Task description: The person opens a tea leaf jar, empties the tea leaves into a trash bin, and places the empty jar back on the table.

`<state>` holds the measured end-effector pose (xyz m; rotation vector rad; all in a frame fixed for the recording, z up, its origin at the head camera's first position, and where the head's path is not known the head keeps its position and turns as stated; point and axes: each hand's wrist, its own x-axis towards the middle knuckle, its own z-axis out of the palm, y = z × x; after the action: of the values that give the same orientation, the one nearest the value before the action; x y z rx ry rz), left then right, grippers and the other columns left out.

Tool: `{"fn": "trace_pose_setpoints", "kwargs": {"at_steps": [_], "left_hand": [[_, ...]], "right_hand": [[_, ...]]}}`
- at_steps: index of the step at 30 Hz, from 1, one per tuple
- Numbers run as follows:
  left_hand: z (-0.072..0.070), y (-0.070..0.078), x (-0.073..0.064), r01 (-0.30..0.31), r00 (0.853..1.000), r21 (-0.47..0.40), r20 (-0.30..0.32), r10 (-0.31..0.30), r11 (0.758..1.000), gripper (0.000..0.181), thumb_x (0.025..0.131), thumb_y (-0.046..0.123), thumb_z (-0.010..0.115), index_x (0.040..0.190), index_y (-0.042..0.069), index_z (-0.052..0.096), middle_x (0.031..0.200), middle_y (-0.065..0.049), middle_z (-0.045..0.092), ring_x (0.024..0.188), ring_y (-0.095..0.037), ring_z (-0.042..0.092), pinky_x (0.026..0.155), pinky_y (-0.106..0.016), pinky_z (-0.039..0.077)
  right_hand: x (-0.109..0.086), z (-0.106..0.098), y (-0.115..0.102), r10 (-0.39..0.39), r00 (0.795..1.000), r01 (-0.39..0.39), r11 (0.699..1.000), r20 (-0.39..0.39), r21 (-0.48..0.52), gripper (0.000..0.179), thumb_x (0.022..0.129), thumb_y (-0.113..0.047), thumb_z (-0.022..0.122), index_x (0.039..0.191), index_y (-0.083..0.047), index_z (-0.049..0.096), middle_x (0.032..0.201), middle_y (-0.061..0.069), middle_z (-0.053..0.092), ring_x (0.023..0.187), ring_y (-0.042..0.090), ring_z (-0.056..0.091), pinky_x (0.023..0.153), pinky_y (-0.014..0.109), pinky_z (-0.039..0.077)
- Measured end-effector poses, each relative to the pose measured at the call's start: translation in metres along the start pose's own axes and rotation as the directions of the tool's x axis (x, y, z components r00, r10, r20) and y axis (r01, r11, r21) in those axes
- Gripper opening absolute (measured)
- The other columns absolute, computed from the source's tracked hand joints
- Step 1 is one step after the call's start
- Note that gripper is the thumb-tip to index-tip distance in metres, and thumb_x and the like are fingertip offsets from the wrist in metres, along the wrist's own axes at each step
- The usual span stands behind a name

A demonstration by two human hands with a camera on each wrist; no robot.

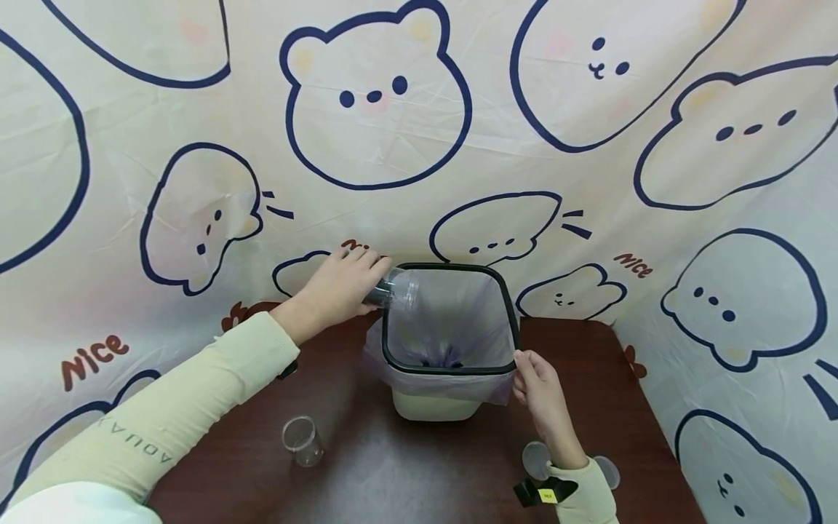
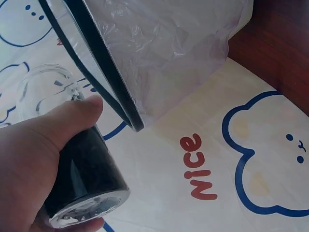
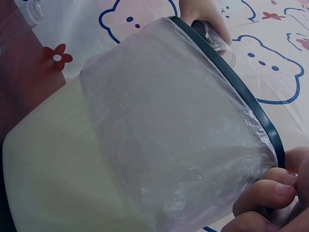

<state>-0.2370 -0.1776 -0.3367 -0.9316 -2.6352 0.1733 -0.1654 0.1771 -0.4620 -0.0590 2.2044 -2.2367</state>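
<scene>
My left hand [image 1: 340,285] grips a clear glass jar [image 2: 91,169] with dark contents in its lower part, tilted with its mouth over the left rim of a bin. The bin [image 1: 437,407] is cream-coloured, with a dark green rim frame [image 1: 452,372], and stands on the table. A thin purplish plastic bag [image 1: 458,309] lines it and folds down over the outside. At the near right corner, my right hand [image 1: 542,393] pinches the rim and the bag's edge between thumb and curled fingers.
A clear empty cup [image 1: 304,442] stands on the dark brown table [image 1: 373,480], left of the bin. Two clear round discs [image 1: 536,460] lie by my right wrist, partly hidden by it. Cartoon-printed cloth [image 1: 373,160] rises right behind the bin and along the right side.
</scene>
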Motion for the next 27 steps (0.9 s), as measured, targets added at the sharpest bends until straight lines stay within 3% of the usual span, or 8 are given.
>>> {"fn": "trace_pose_setpoints", "kwargs": {"at_steps": [10, 27], "left_hand": [[0.001, -0.0001, 0.0013, -0.04, 0.999, 0.113, -0.021, 0.043, 0.993, 0.076, 0.076, 0.042, 0.09, 0.133, 0.006, 0.055, 0.123, -0.016, 0.063, 0.113, -0.034, 0.059, 0.1, -0.052, 0.047], [0.0054, 0.0043, 0.0008, -0.052, 0.993, 0.159, -0.094, 0.068, 0.986, 0.07, 0.073, 0.037, 0.093, 0.128, 0.012, 0.057, 0.122, -0.013, 0.064, 0.113, -0.033, 0.06, 0.099, -0.051, 0.047]], "right_hand": [[-0.0001, 0.0006, 0.0011, 0.001, 1.0, -0.001, 1.0, -0.006, 0.002, 0.035, 0.109, -0.026, 0.05, 0.08, -0.007, 0.042, 0.059, -0.005, 0.032, 0.048, 0.006, 0.03, 0.048, 0.021, 0.026], [-0.0006, 0.0012, -0.0003, 0.009, 1.0, -0.009, 1.0, -0.008, -0.004, 0.035, 0.109, -0.026, 0.048, 0.081, -0.007, 0.041, 0.06, -0.005, 0.031, 0.049, 0.006, 0.029, 0.048, 0.021, 0.026]]}}
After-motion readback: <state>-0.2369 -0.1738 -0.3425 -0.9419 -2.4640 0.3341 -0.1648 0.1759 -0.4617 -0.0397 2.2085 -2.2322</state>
